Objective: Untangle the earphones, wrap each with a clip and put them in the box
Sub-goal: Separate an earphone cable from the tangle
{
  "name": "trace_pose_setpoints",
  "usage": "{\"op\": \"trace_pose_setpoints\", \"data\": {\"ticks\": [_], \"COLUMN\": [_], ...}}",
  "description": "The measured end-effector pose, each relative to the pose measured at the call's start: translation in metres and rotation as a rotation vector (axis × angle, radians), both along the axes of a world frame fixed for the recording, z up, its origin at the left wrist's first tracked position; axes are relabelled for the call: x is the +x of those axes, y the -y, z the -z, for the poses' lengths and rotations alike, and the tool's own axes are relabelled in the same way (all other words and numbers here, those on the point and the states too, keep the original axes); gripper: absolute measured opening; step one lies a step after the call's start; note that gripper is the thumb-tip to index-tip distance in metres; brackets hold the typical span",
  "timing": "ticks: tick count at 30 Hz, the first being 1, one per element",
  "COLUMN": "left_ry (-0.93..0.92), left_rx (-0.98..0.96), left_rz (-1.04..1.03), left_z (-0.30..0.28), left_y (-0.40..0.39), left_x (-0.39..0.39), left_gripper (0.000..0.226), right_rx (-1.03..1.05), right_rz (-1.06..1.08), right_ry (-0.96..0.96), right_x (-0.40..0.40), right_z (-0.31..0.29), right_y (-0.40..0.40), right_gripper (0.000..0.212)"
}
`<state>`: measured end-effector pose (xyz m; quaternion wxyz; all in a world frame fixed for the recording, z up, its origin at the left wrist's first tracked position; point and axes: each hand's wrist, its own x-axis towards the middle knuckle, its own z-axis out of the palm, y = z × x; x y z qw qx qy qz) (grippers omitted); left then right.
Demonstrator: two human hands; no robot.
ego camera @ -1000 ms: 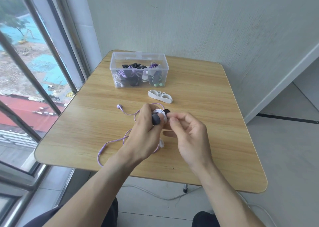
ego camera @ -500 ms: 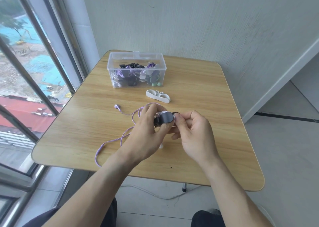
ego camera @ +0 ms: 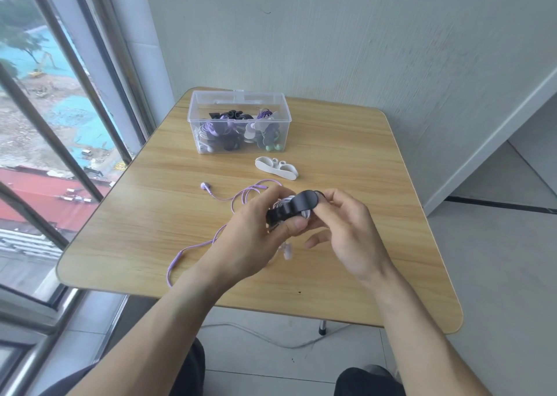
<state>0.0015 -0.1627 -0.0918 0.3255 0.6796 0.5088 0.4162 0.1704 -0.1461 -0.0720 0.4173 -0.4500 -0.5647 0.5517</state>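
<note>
Over the middle of the wooden table [ego camera: 346, 142], both hands hold a black clip [ego camera: 294, 207] wrapped round a coiled white earphone bundle. My left hand [ego camera: 256, 239] grips the bundle, thumb under the clip. My right hand [ego camera: 346, 230] pinches the clip's right end. A white earbud [ego camera: 286, 249] hangs below the hands. A purple earphone cable [ego camera: 211, 236] lies loose on the table, its earbud [ego camera: 206, 186] at the far left. A white clip [ego camera: 275, 168] lies beyond the hands. The clear plastic box [ego camera: 239, 97] stands at the back, holding several wrapped earphones.
A window with metal bars [ego camera: 60, 142] runs along the left side. A wall stands behind the table. The table's front edge is near my knees, and a cable lies on the floor [ego camera: 271, 340] beneath it.
The black clip has been pulled further across the white bundle, and my right hand now pinches its right end. The camera view shifted slightly.
</note>
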Motion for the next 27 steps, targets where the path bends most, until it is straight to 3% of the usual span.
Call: {"op": "trace_pose_setpoints", "data": {"ticks": [2,4,6,10,13,18,22,27], "left_ry": [-0.024,-0.045,-0.025,0.120,0.108,0.046,0.158,0.380], "left_rx": [-0.017,-0.028,-0.058,-0.231,-0.341,-0.361,-0.369,-0.396], "left_rz": [-0.034,-0.062,-0.064,0.017,0.075,0.004,-0.097,-0.126], "left_z": [0.000,0.001,0.002,-0.007,-0.008,-0.009,-0.008,-0.011], "left_y": [0.002,0.002,0.002,0.001,-0.001,-0.004,-0.007,-0.006], "left_x": [-0.002,-0.003,-0.004,-0.005,-0.008,-0.013,-0.016,-0.020], "left_gripper": [0.017,0.017,0.023,0.026,0.018,0.034,0.032,0.018], "right_rx": [-0.080,-0.078,-0.030,-0.026,-0.025,-0.031,-0.070,-0.152], "right_rz": [-0.109,-0.127,-0.060,0.047,0.124,0.184,0.153,0.165], "right_ry": [-0.057,-0.010,0.032,-0.089,-0.112,-0.085,-0.151,-0.368], "right_x": [0.004,0.004,0.002,-0.001,0.004,0.007,0.005,0.005], "right_z": [-0.002,-0.001,0.003,0.002,-0.004,-0.001,-0.001,-0.005], "right_y": [-0.002,-0.002,-0.001,-0.001,-0.004,-0.007,-0.008,-0.010], "right_gripper": [0.046,0.052,0.049,0.049,0.044,0.042,0.033,0.028]}}
